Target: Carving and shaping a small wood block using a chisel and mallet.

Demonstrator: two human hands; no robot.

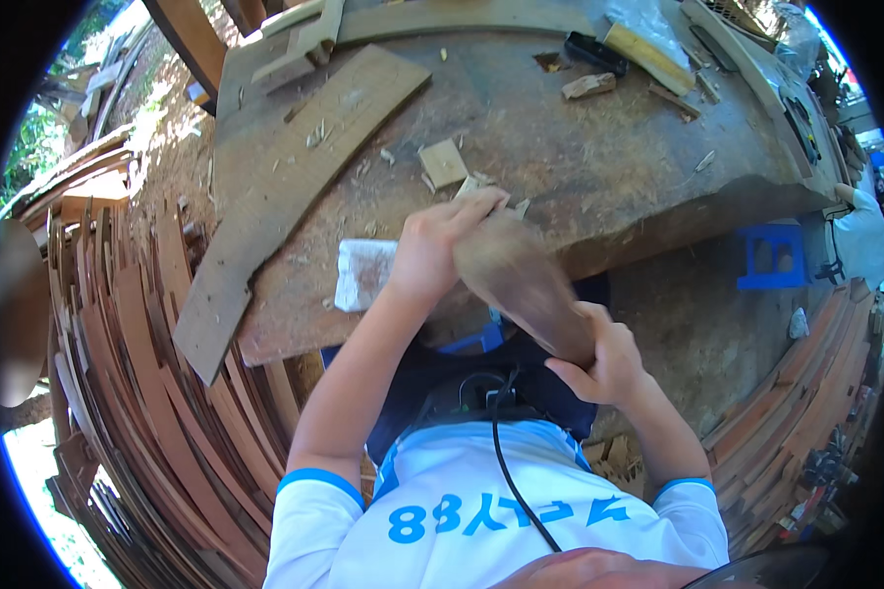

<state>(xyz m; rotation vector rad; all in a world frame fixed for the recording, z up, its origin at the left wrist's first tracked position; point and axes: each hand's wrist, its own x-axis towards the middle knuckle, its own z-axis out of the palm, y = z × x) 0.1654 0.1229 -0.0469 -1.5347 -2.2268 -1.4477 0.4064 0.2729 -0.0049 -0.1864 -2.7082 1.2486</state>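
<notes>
My right hand (607, 355) is closed round the near end of a thick brown wooden club (525, 280), smeared by motion. The club's far end reaches up to my left hand (440, 239), which is closed at the table's near edge. What its fingers grip is hidden behind the hand and the club. Pale slivers of wood (473, 184) show just beyond the left fingertips. A small square wooden block (443, 163) lies a little farther off. Beside my left wrist sits a whitish block (365, 275).
A long flat board (304, 187) lies across the left of the worn wooden table (521, 108). Farther back are a black object (595, 54), a yellowish wood strip (650, 59) and offcuts. Stacked planks stand left (157, 334) and right (805, 383). A blue stool (771, 257) stands right.
</notes>
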